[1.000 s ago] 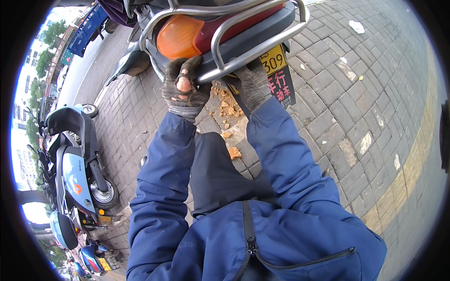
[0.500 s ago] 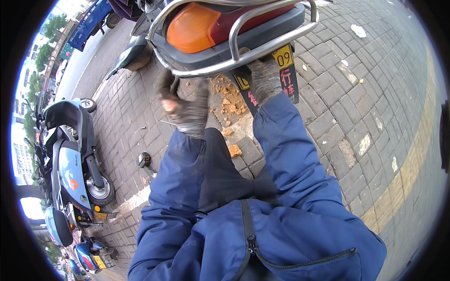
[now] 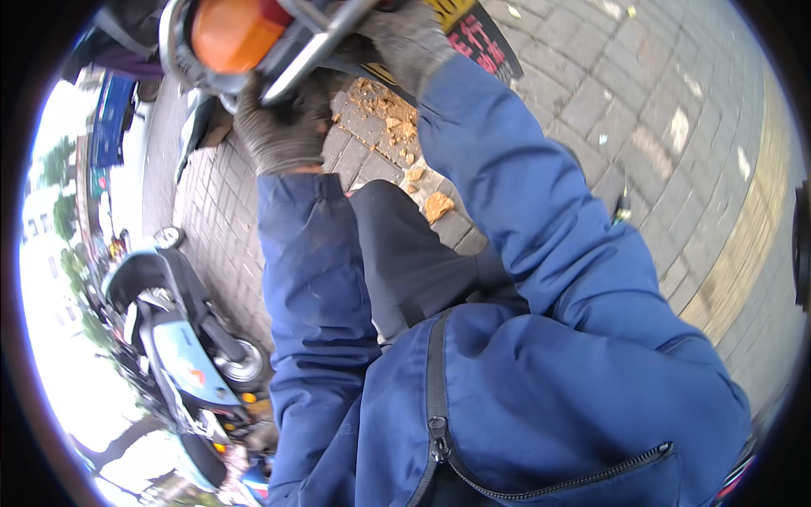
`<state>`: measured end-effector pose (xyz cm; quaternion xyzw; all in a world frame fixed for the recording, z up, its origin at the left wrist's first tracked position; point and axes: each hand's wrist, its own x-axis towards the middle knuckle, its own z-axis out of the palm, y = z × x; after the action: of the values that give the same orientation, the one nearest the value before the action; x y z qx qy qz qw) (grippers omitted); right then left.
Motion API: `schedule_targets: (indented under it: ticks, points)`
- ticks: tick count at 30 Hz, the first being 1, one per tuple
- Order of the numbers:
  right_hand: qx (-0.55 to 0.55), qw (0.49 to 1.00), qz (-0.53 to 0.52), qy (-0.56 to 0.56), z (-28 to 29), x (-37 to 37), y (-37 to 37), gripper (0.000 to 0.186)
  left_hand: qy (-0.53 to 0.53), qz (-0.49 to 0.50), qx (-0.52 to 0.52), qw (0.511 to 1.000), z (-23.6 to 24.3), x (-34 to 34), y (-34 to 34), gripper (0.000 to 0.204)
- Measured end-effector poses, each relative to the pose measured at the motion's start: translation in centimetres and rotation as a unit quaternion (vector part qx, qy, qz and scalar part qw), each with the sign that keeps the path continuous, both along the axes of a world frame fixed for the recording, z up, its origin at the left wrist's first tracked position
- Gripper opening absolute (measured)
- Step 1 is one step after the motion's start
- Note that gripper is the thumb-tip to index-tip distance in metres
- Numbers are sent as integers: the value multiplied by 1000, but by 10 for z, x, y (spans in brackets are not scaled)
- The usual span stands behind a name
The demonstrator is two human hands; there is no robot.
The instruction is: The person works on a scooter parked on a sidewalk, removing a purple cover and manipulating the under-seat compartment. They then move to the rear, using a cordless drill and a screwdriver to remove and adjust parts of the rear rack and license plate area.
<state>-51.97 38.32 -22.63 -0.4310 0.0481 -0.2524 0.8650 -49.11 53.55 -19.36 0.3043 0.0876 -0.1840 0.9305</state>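
My left hand point(image 3: 287, 122), in a grey knit glove, is raised to the lower edge of a silver metal rail point(image 3: 304, 68) at the scooter's rear. One finger lies against the rail; the others reach into shadow below it, so their grip is unclear. My right hand point(image 3: 410, 46), gloved alike, lies over the middle of the yellow licence plate point(image 3: 452, 10), its fingers hidden at the rail. A black board point(image 3: 486, 42) with pink lettering hangs under the plate. Above the left hand sits the orange tail light point(image 3: 235, 34).
Orange-brown crumbled chunks point(image 3: 384, 110) are scattered on the grey paving beneath the scooter. A light-blue scooter point(image 3: 186, 355) stands to the left. A small dark object point(image 3: 623, 207) lies by my right arm. A yellowish paving strip point(image 3: 743, 253) runs along the right.
My left hand has risen from below the rail to its edge. My right hand remains at the licence plate. The view has swung, shifting the scooter's rear up and left.
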Motion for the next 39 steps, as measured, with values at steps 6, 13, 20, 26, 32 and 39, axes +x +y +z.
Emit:
schedule_targets:
  ticks: [6, 13, 20, 26, 32, 39]
  points:
    - [10, 999, 49, 1, -18, 6, -16, 56, -67, -65, 18, 995, -2, 3, 9, 37]
    - [-53, 996, 24, 73, -14, 3, -17, 58, -77, -150, 9, 986, 6, -7, 4, 43]
    - [117, 993, -9, -24, -11, 0, -49, 48, -126, -17, 420, 899, 22, -65, 12, 48]
    - [17, 985, -70, 156, -14, 30, -120, 44, -609, 177, 621, 460, 30, -46, -7, 46]
    - [-110, 964, -164, 180, -27, 73, -137, 38, -664, 155, 617, 394, 29, -19, -32, 43]
    - [422, 900, -52, -97, -24, 98, -114, 22, -700, 257, 609, 269, 12, -8, -36, 35]
